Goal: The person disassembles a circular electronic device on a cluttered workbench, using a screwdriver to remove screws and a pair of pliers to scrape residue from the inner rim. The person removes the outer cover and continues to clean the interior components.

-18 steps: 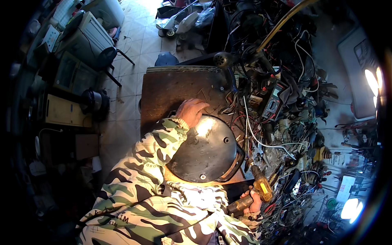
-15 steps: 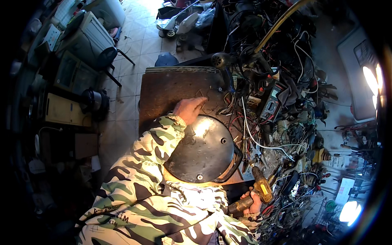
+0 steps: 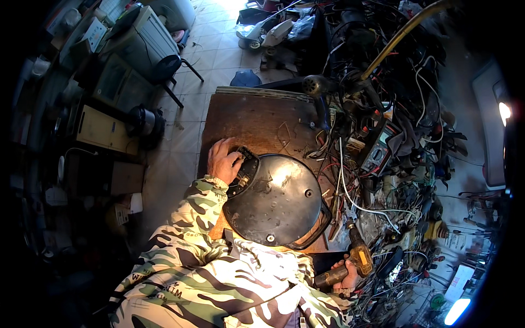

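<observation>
My right hand (image 3: 349,277) is wrapped round the grip of a yellow-and-black cordless drill (image 3: 361,259), low at the right beside the table edge. A round black lid-like base (image 3: 276,199) lies on the table close to my body, with a loop handle at its lower right. At its upper left is a black curved housing (image 3: 244,174) with small parts inside. My left hand (image 3: 222,162) is at that housing, fingers bent and tips drawn together at its top edge. Whatever is between those fingertips is too small to make out.
The brown wooden table (image 3: 246,117) carries a thin bent wire (image 3: 283,135). A hair dryer (image 3: 317,95), a multimeter (image 3: 376,153) and a white cable (image 3: 350,191) lie among heaped wires along the right. A dark stool (image 3: 167,68) stands on the tiled floor at the left.
My left hand has moved left and down from the bare table beyond the round base, and the housing it covered now shows. My right hand keeps the drill. The whole view has shifted.
</observation>
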A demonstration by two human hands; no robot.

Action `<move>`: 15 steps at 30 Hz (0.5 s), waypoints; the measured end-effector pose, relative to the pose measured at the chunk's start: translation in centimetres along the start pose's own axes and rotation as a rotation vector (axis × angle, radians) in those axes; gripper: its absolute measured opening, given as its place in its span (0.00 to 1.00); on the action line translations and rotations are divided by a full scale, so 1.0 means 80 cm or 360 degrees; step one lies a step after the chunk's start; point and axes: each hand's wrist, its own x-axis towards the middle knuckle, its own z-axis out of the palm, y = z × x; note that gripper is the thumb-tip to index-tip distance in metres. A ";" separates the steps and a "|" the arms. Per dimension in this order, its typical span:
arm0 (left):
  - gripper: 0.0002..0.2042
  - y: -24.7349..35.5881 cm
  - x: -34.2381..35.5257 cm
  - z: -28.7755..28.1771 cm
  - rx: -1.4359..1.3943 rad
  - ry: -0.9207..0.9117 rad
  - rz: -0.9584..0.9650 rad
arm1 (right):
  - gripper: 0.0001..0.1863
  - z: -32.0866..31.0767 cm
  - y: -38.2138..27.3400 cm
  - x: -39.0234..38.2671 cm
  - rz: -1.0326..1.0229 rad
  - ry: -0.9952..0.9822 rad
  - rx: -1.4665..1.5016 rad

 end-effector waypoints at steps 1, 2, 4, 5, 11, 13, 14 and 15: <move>0.08 0.005 0.001 0.001 -0.0004 0.0021 -0.0021 | 0.17 0.001 -0.002 0.003 0.0003 -0.0030 -0.0022; 0.08 0.007 0.003 0.001 0.0077 0.0008 -0.0016 | 0.17 0.003 -0.004 0.006 0.0013 -0.0032 -0.0034; 0.10 0.013 0.009 0.004 0.0227 -0.0018 0.0004 | 0.17 0.008 -0.009 0.008 0.0020 -0.0026 -0.0053; 0.10 0.013 0.010 0.007 0.0226 -0.0018 -0.0010 | 0.18 0.010 -0.012 0.008 0.0019 -0.0025 -0.0032; 0.07 0.000 0.006 0.025 0.0222 -0.0043 -0.0008 | 0.18 0.005 -0.022 0.005 -0.0074 0.0014 -0.0067; 0.07 -0.002 0.009 0.025 0.0207 -0.0042 0.0057 | 0.17 -0.003 -0.023 0.003 -0.0139 0.0085 -0.0097; 0.06 -0.005 0.012 0.024 0.0174 -0.0046 0.0090 | 0.17 -0.008 -0.023 0.002 -0.0206 0.0117 -0.0156; 0.06 -0.007 0.014 0.023 0.0139 -0.0051 0.0124 | 0.17 -0.012 -0.024 0.000 -0.0273 0.0150 -0.0215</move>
